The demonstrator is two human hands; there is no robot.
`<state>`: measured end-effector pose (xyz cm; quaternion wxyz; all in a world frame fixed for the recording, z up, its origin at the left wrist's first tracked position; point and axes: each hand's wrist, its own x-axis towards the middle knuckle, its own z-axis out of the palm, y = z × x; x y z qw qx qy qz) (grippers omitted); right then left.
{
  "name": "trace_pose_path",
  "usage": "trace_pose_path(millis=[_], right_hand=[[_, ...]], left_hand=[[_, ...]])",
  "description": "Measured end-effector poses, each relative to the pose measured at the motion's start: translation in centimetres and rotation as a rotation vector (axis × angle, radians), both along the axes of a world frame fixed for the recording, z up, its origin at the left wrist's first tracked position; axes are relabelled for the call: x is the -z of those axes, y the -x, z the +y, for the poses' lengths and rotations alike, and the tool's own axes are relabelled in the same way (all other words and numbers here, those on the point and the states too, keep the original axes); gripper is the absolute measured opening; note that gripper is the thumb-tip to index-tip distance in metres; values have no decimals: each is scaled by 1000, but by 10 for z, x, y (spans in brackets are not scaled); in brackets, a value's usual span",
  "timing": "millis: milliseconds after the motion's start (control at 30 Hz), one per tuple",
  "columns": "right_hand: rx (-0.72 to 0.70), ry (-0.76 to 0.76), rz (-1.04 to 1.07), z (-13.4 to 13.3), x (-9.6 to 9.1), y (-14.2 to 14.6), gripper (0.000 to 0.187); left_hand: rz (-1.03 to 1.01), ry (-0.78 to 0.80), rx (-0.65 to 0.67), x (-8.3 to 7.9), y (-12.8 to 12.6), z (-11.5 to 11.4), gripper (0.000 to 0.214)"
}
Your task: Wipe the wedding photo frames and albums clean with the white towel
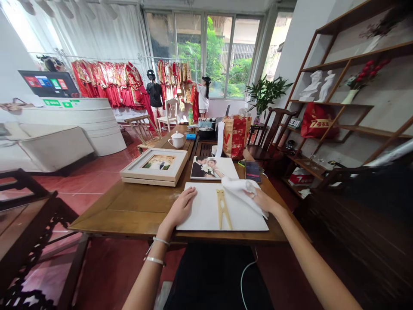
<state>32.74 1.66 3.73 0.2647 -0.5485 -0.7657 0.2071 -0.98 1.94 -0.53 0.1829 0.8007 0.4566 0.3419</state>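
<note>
A flat white board (200, 215) lies at the table's near edge. My left hand (185, 204) rests on its left edge, fingers stretched out. Closed on a crumpled white sheet (237, 184) is my right hand (260, 200), over the board's right side; whether the sheet is cloth or paper I cannot tell. Between the hands, a pale yellow flat piece (221, 206) with a cat-like head and two long legs lies on the board. Just beyond is a wedding photo panel (213, 168), and a phone (252, 171) lies to its right.
Stacked picture frames (155, 165) stand left on the wooden table (119, 211). Farther back are a white teapot (177, 139), a blue box (190, 137) and a red-and-brown paper bag (237, 135). Two people stand by racks of red garments (109, 84). Shelves (342, 64) rise at right.
</note>
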Motion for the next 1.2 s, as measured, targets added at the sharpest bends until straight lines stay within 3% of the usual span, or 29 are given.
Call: trace_pose_path(millis=[100,200,467,600,733,800,1000,1200], right_hand=[[-31,39,9,17,-4,6,53],[-64,61,14,11,-6,18,52],[-283,142,73,-84,-11,39,57],[-178,175,118,-105,-7,21,51],[35,125,129,-78,-3,7,58],[59,98,113,-53,-6,8,58],[-52,58,69,9,-21,46,50],[-167,46,-35,4,-11,98,52]], left_hand=[[0,1,-3,0,0,0,39],[3,7,-5,-1,-1,0,39],[9,3,-5,-1,-1,0,38],[10,10,-8,-2,-1,-1,39],[15,16,-11,-1,-1,-1,40],[24,10,-9,-1,-1,-1,40],[33,2,0,0,0,1,40],[23,11,-4,1,0,1,40]])
